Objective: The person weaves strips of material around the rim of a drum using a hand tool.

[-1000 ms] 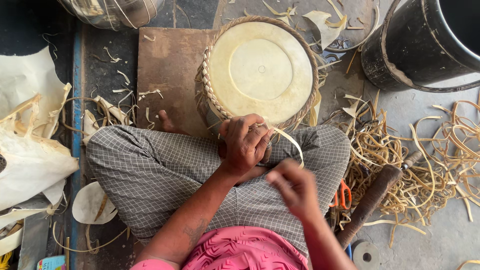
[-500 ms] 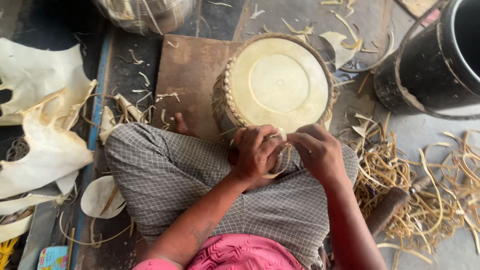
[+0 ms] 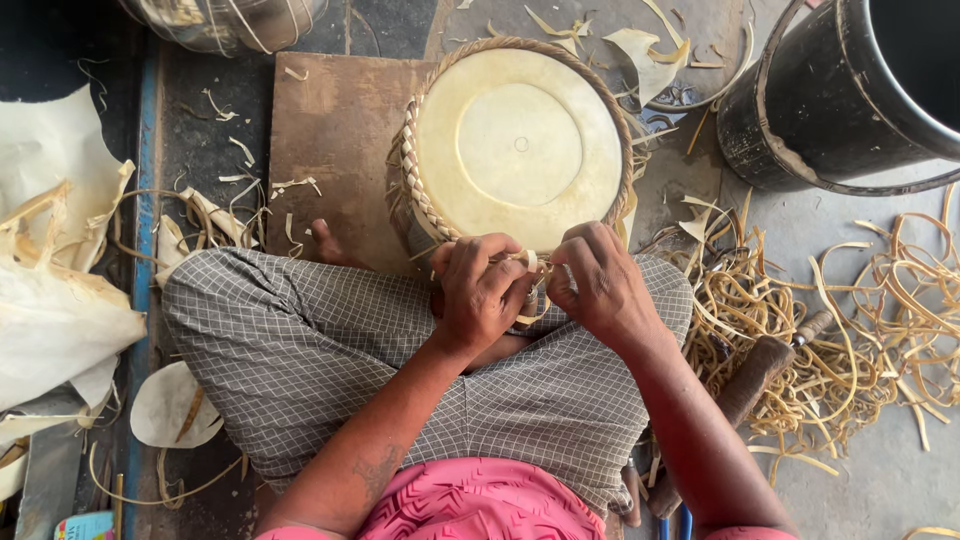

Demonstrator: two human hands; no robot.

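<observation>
1. Centre of the frame: checked grey cloth [image 3: 330,370] over crossed legs, filling the lower middle.
2. Upper centre: round pale drum-like basket [image 3: 518,145], flat face up, braided rim, resting on a brown board [image 3: 330,130].
3. Upper right: black barrel [image 3: 800,110], partly cut off by the frame edge.
4. Right side: loose heap of pale cane strips [image 3: 840,330] on the floor, a wooden-handled tool [image 3: 755,375] lying among them.
5. Left edge: pale torn sheets [image 3: 50,270].
6. Lower centre, at the basket's near rim: left hand [image 3: 480,290] clenched around a thin cane strip [image 3: 528,262], touching the rim.
7. Just beside it: right hand [image 3: 600,285], fingers curled, seemingly pinching the same strip, though hidden at the fingertips.
</observation>
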